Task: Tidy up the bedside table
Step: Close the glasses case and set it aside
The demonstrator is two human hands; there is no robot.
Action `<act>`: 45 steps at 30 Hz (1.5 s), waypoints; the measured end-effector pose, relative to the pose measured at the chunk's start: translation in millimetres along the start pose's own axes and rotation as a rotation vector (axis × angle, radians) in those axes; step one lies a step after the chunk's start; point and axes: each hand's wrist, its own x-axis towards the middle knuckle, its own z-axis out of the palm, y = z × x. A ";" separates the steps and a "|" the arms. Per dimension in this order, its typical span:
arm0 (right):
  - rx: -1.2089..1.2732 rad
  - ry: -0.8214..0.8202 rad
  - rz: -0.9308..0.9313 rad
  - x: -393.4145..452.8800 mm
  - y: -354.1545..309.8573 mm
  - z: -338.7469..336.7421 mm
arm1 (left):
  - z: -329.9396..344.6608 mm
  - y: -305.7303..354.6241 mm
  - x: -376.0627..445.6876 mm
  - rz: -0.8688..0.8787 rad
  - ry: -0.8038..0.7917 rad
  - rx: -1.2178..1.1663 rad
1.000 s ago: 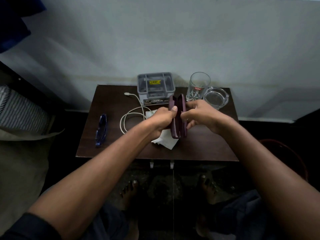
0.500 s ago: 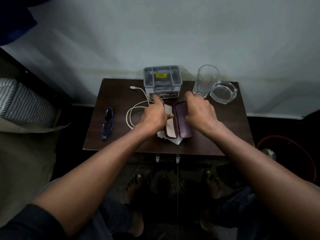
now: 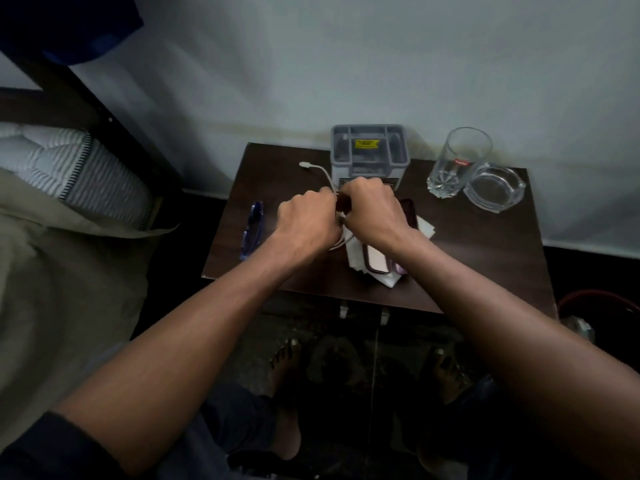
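Glasses case now lying open on table under right hand; both hands, left alongside, curled at its far end, grip unclear; blue glasses not yet stowed.

On the table, the box stands at the back by the wall. The glass and the dish sit to its right, touching. The glasses lie at the left, and the open case lies on papers in the middle, before the box.

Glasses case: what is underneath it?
White paper lies under the open glasses case, showing past its edges. Both hands cover the case's far end, hiding anything beneath that.
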 end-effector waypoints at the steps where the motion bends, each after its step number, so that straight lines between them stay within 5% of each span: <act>1: 0.040 -0.019 -0.002 4.6 -5.6 5.1 | -0.5 -9.2 -1.2 -0.022 0.000 -0.009; 10: 0.253 -0.175 -0.042 22.2 -67.7 55.3 | -8.7 -101.0 -0.4 -0.236 0.077 -0.051; 14: 0.299 -0.167 0.027 28.6 -86.0 73.8 | -1.6 -123.3 -0.7 -0.377 -0.082 -0.067; 23: 0.623 -0.219 0.299 36.8 -86.6 90.1 | 3.5 -125.9 2.9 -0.385 -0.251 -0.221; 28: 0.921 -0.308 0.416 33.2 -83.6 76.9 | -3.9 -130.7 8.3 -0.327 -0.272 -0.333; 33: 0.988 -0.157 0.363 36.5 -77.1 60.3 | -17.4 -125.4 15.4 -0.205 -0.139 -0.740; 38: 1.006 -0.090 0.362 29.6 -38.0 15.7 | -24.6 -91.3 13.8 -0.101 -0.255 -1.119; 45: 0.966 -0.023 0.535 0.9 24.8 -22.1 | 2.4 -33.5 23.2 -0.001 -0.088 -0.940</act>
